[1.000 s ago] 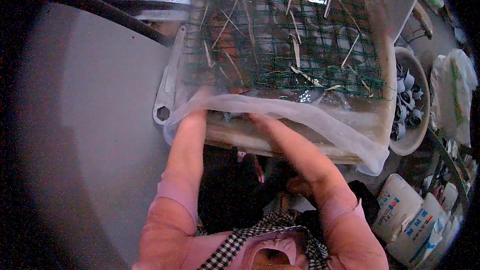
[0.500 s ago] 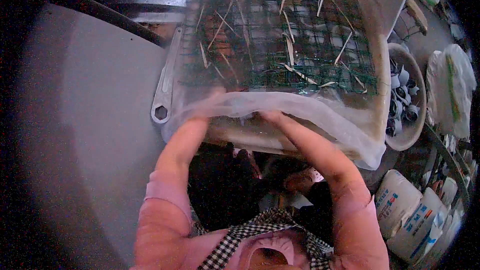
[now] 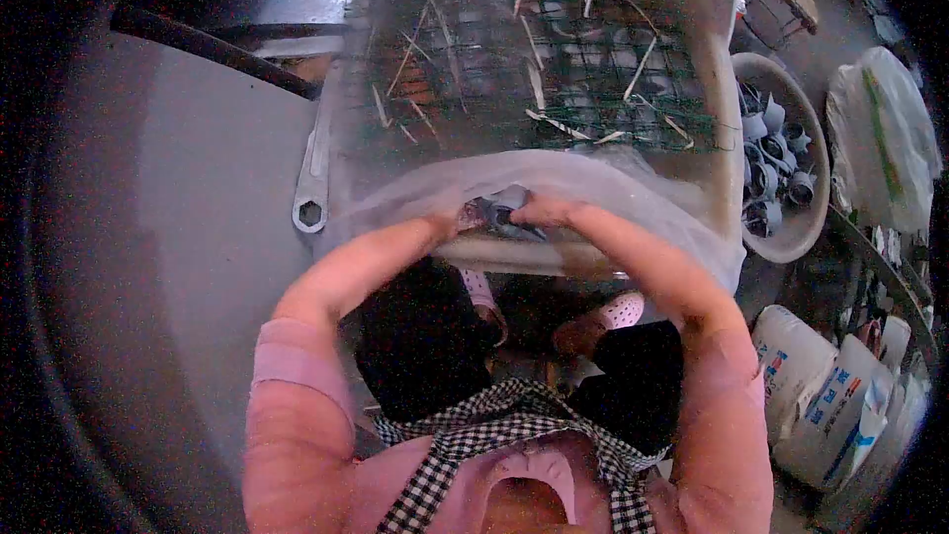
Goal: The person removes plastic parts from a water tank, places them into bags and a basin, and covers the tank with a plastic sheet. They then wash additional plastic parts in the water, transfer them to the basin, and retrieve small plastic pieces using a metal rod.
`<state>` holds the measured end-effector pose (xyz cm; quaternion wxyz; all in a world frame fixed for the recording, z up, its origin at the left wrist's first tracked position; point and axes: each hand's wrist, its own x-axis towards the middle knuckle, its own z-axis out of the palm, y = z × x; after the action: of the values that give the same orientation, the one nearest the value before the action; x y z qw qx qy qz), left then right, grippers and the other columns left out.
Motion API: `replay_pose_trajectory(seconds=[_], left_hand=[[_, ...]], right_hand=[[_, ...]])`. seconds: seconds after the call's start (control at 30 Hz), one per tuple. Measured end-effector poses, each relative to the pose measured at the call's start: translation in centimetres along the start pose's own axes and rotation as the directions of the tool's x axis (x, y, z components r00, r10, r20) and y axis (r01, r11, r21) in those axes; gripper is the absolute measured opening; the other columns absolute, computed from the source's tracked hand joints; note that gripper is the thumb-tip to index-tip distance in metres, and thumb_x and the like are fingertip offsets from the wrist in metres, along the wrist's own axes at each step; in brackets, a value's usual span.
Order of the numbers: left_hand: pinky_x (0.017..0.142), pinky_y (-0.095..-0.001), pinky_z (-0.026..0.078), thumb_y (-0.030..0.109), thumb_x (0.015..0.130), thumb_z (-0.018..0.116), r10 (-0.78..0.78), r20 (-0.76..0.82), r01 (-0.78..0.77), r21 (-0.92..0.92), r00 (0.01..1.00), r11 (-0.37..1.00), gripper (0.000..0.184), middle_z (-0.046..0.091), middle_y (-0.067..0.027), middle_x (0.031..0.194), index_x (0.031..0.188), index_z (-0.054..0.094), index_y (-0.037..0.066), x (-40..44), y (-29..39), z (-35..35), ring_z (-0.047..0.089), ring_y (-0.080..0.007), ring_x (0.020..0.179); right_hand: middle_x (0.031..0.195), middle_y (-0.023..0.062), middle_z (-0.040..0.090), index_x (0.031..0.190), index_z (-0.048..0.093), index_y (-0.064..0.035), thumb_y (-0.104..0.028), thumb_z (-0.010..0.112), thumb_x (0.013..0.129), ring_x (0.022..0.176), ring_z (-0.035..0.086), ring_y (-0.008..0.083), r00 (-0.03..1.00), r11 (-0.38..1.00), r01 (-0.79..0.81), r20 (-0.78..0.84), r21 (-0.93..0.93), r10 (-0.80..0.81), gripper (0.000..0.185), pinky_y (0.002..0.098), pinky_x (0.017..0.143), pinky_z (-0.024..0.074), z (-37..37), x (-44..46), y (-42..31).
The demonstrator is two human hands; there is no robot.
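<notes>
Grey piece (image 3: 506, 212) slants lengthwise (pointed end toward lower right).

Head camera: worn on the person's head, facing forward and steeply down
Nearest to the lens: the checked apron (image 3: 521, 403) and pink sleeves (image 3: 301, 376), seen from above along the bottom of the view
Middle of view: left hand (image 3: 467, 216) and right hand (image 3: 542, 210), farther from the lens, at the near edge of the tub (image 3: 539, 257)
Tub's far end: running out at the top
Oval basin (image 3: 807, 215): in view beyond the tub's right edge
Frame corners: dark, wide-lens curvature
</notes>
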<state>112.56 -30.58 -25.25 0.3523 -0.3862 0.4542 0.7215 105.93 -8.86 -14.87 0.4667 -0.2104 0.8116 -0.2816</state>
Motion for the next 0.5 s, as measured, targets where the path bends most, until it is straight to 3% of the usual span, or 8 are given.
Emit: replay_pose_trajectory(seconds=[0.03,0.07,0.13,0.23,0.3,0.37,0.43,0.5], left_hand=[[0.083,-0.0379,0.044,0.039,0.083,0.046,-0.014,0.004,0.014,0.003,1.000,1.000,0.041,0.049,-0.0061,0.115,0.118,0.045,0.016,0.1,-0.3,0.5,0.050,-0.0233,0.100],[0.083,-0.0380,0.044,0.039,0.083,0.046,0.003,-0.004,-0.003,0.034,1.000,0.999,0.041,0.049,-0.0059,0.115,0.118,0.045,0.016,0.0,-0.4,1.3,0.050,-0.0233,0.100],[0.081,-0.0380,0.045,0.044,0.085,0.040,0.154,-0.056,-0.145,0.137,0.986,0.980,0.044,0.050,-0.0034,0.112,0.120,0.041,0.017,-1.5,-0.4,3.7,0.048,-0.0233,0.102],[0.077,-0.0364,0.045,0.041,0.086,0.038,0.048,-0.029,-0.039,0.259,0.998,0.965,0.041,0.051,-0.0034,0.108,0.117,0.043,0.015,-1.0,0.5,6.0,0.048,-0.0223,0.098],[0.078,-0.0392,0.045,0.039,0.086,0.040,0.113,0.037,-0.118,0.280,0.993,0.953,0.040,0.048,-0.0066,0.111,0.116,0.042,0.012,-1.6,0.1,7.3,0.048,-0.0251,0.099],[0.080,-0.0420,0.045,0.037,0.085,0.042,0.173,0.105,-0.197,0.297,0.979,0.934,0.040,0.044,-0.0098,0.115,0.115,0.042,0.010,-2.7,0.2,9.0,0.047,-0.0279,0.099],[0.082,-0.0435,0.042,0.038,0.083,0.046,0.197,-0.076,-0.170,0.270,0.977,0.948,0.044,0.038,-0.0087,0.121,0.118,0.040,0.013,-4.9,0.9,12.1,0.043,-0.0271,0.102],[0.076,-0.0413,0.043,0.037,0.082,0.048,0.237,-0.174,-0.181,0.285,0.956,0.941,0.042,0.042,-0.0086,0.117,0.116,0.042,0.013,-5.5,1.3,14.3,0.046,-0.0261,0.096]], right_hand=[[0.082,0.0169,0.060,0.090,0.060,0.0026,-0.041,0.060,0.067,0.077,0.056,0.0249,0.994,0.995,0.094,0.052,0.034,-0.095,0.049,0.0345,0.071,0.0435,-0.2,-0.3,1.2],[0.083,0.0157,0.060,0.094,0.058,0.0031,-0.032,0.062,0.066,0.076,0.056,0.0256,0.998,0.993,0.060,0.028,-0.106,-0.057,0.045,0.0354,0.070,0.0432,-3.2,-5.0,-2.9],[0.084,0.0162,0.059,0.097,0.056,0.0034,-0.030,0.064,0.066,0.077,0.056,0.0265,0.999,0.995,0.043,0.003,-0.095,-0.043,0.046,0.0354,0.071,0.0430,-2.7,-4.0,1.3],[0.094,0.0183,0.057,0.110,0.047,0.0029,-0.025,0.067,0.063,0.087,0.054,0.0285,0.997,0.992,0.042,-0.054,-0.121,-0.049,0.058,0.0348,0.079,0.0409,-4.5,-7.6,1.7],[0.106,0.0200,0.052,0.118,0.038,0.0013,-0.023,0.067,0.061,0.099,0.049,0.0293,0.926,0.943,0.275,-0.210,-0.187,-0.312,0.068,0.0331,0.086,0.0374,-5.2,-9.6,2.8],[0.109,0.0192,0.052,0.118,0.039,-0.0003,-0.026,0.069,0.057,0.101,0.049,0.0302,0.955,0.972,0.221,-0.184,-0.080,-0.232,0.072,0.0346,0.088,0.0373,-5.9,-10.5,4.2],[0.112,0.0185,0.051,0.117,0.041,-0.0020,-0.029,0.070,0.053,0.103,0.049,0.0312,0.976,0.986,0.168,-0.146,0.020,-0.164,0.075,0.0361,0.090,0.0372,-6.7,-11.8,5.0],[0.111,0.0191,0.050,0.119,0.036,0.0047,-0.020,0.064,0.061,0.104,0.047,0.0273,0.967,0.987,0.160,-0.198,-0.016,-0.160,0.070,0.0312,0.091,0.0347,-7.4,-13.4,5.0]])
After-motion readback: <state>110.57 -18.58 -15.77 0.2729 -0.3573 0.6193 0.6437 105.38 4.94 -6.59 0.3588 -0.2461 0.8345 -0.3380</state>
